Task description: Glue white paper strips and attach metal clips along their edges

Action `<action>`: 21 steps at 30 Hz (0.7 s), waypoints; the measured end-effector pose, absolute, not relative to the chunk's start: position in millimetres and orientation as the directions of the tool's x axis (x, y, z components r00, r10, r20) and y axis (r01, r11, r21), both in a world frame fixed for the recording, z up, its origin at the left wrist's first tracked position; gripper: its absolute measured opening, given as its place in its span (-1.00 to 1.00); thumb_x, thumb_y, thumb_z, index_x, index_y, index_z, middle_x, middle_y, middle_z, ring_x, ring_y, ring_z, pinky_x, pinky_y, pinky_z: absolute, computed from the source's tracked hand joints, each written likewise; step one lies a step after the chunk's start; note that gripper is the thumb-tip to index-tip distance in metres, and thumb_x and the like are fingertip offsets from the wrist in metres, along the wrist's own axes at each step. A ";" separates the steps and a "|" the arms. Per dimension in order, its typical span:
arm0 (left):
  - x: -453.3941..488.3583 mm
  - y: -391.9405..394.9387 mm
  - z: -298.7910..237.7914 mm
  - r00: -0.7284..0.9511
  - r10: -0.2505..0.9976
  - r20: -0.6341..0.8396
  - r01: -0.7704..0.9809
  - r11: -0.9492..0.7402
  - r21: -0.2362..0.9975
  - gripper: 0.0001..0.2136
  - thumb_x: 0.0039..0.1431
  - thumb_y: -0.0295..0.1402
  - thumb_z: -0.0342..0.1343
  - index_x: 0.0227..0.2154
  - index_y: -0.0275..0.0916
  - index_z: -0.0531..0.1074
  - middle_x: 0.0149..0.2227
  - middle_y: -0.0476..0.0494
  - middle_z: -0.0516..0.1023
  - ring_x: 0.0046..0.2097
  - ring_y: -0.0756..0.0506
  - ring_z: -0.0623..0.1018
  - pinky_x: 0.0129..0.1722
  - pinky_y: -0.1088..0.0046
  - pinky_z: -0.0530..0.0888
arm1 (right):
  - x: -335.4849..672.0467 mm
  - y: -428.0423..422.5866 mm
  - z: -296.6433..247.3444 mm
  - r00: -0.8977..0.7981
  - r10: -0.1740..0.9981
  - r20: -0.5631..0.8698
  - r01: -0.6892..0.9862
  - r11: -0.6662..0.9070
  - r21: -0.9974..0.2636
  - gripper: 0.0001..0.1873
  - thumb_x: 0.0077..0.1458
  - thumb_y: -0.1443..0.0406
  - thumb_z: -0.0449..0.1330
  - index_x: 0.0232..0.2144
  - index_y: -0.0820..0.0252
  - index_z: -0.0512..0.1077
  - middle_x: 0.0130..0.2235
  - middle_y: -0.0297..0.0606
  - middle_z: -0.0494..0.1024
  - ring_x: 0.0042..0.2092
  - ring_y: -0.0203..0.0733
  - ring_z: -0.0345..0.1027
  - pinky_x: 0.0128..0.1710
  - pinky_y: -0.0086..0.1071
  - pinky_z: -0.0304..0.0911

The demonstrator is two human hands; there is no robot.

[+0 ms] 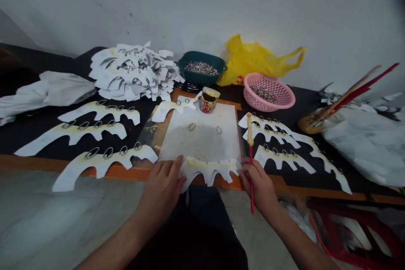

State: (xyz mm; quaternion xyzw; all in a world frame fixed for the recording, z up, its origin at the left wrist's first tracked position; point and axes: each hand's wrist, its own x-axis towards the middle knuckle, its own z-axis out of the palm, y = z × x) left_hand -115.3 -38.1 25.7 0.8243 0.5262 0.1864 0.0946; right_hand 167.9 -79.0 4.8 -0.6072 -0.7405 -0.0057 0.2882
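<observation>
A white scalloped cut-out [209, 171] with yellowish glue along its upper edge lies at the front of the work sheet. At its left end is my left hand [166, 181], thumb and fingers closed about the edge. My right hand [257, 181] grips a red-handled brush [251, 156], its glue-coated tip pointing away from me, and its fingertips also touch the cut-out's right end. Farther up the pale sheet [215, 145] rest two metal rings, a left ring [191, 126] and a right ring [219, 130]. A glue cup [209, 100] stands at the sheet's far edge.
Cut-outs with rings lie left [104, 162] and right [281, 157]. Behind are a cut-out stack [133, 71], a green basin [202, 57] and a pink basket [268, 93] of metal rings, and a yellow bag [253, 59]. Sticks lean from a container [311, 124] at right.
</observation>
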 end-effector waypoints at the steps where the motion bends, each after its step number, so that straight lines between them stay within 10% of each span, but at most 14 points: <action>1: -110.4 -48.4 18.6 0.353 0.906 0.234 0.837 -0.417 0.354 -0.62 0.16 -0.34 -0.05 0.06 -0.17 0.21 -0.16 -0.23 0.46 -0.12 -0.25 0.44 -0.11 0.15 0.40 | 167.5 -78.3 5.3 -0.091 0.896 0.436 0.899 0.262 -0.350 -0.93 0.11 0.38 0.07 -0.41 0.14 0.30 -0.16 -0.14 0.42 -0.17 -0.15 0.40 -0.24 -0.32 0.36; 21: -87.9 -52.8 8.1 0.072 0.979 0.190 0.768 -0.176 0.615 -0.49 0.04 -0.42 0.01 0.11 -0.23 0.12 -0.25 -0.15 0.38 -0.18 -0.17 0.43 -0.13 0.20 0.43 | 155.7 -90.6 26.8 -0.005 0.824 0.567 0.789 0.352 -0.504 -0.83 0.02 0.49 0.09 -0.44 0.13 0.25 -0.24 -0.26 0.28 -0.26 -0.24 0.30 -0.35 -0.34 0.29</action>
